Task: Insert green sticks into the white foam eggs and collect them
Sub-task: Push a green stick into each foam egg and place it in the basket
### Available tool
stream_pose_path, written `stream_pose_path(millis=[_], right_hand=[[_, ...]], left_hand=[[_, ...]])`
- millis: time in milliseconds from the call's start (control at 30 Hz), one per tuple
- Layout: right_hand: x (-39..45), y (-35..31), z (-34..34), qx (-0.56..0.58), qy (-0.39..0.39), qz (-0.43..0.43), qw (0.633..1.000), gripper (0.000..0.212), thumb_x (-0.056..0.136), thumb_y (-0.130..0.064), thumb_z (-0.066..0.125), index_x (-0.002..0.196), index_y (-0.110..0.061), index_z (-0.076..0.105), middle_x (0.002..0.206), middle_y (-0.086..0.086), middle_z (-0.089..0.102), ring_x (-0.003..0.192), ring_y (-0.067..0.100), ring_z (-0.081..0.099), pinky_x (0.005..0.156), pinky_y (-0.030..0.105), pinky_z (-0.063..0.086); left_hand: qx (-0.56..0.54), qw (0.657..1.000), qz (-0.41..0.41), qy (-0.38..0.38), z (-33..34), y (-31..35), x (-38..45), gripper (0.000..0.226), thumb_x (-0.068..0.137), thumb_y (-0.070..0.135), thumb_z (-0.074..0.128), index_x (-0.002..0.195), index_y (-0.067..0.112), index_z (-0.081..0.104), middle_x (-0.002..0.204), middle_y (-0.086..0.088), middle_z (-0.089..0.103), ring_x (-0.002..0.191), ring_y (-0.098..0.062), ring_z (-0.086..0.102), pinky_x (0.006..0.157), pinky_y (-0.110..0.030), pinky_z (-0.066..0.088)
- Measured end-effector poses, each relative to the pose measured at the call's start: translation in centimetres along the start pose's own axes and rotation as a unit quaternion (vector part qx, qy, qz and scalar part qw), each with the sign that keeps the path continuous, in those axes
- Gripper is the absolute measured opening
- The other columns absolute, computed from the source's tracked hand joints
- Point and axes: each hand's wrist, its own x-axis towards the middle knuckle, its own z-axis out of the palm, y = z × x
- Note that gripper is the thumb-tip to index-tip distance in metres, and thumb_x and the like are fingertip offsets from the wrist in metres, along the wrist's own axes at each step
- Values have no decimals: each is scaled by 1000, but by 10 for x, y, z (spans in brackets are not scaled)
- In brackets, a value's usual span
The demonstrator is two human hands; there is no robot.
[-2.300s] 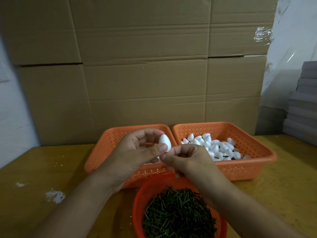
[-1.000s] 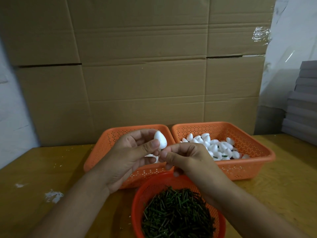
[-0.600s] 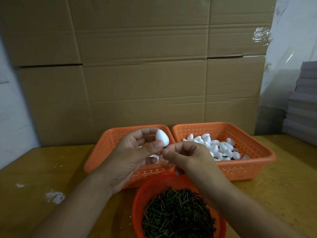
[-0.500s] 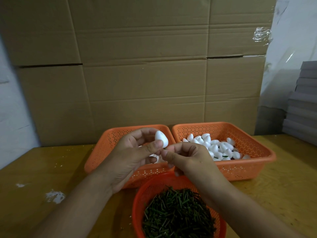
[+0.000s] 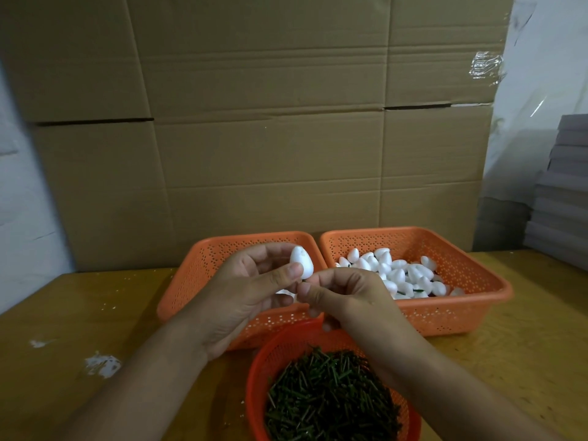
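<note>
I see the left hand (image 5: 251,294) grasping a white foam egg (image 5: 302,261) between thumb and fingertips, pointed end up, above the near edge of the left orange basket (image 5: 197,281). The right hand (image 5: 346,294) meets it from the right, thumb and forefinger pinched together just under the egg's base. A short dark sliver shows at that pinch; I take it for a green stick (image 5: 306,282), though it is mostly hidden. Both grips are clenched on their items.

Behind the left hand, the left basket shows only a glimpse of white. The right orange basket (image 5: 471,281), touching its neighbour, holds a pile of foam eggs (image 5: 401,275), some with green stems showing. Nearest me, a round orange basket (image 5: 270,354) is filled with loose green sticks (image 5: 331,399). All three stand on the wooden worktop (image 5: 79,313), which carries white scuffs at left. Cardboard boxes (image 5: 270,122) stand behind the baskets.
</note>
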Motion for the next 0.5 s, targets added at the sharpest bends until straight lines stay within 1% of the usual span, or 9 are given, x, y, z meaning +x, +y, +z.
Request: stream_pose_path(millis=[133, 200, 367, 500], right_hand=[[1, -1, -1, 2, 5, 0, 1000, 14, 87, -15, 73, 85, -1, 75, 60, -4, 64, 51, 0, 55, 50, 15, 43], [1, -1, -1, 2, 8, 0, 1000, 14, 87, -15, 73, 84, -1, 75, 60, -3, 64, 51, 0, 54, 50, 15, 43], [2, 0, -2, -13, 5, -10, 1000, 15, 88, -16, 72, 74, -13, 77, 61, 2, 64, 52, 3, 55, 51, 16, 44], [2, 1, -2, -20, 1, -14, 1000, 14, 87, -20, 73, 74, -18, 78, 61, 1, 64, 53, 3, 55, 52, 17, 45]], left_hand=[[-8, 1000, 0, -2, -1, 0, 0, 43, 74, 31, 84, 113, 16, 73, 111, -10, 73, 92, -17, 70, 73, -26, 56], [-6, 1000, 1, -3, -1, 0, 0, 44, 74, 33, 84, 113, 16, 73, 111, -10, 73, 92, -17, 70, 73, -26, 56], [-6, 1000, -1, -3, -1, -1, 2, 41, 74, 32, 86, 111, 18, 74, 108, -11, 74, 89, -16, 69, 73, -26, 56], [0, 1000, 0, 2, -1, -2, 1, 43, 71, 35, 83, 110, 18, 74, 109, -10, 74, 90, -17, 70, 74, -26, 56]])
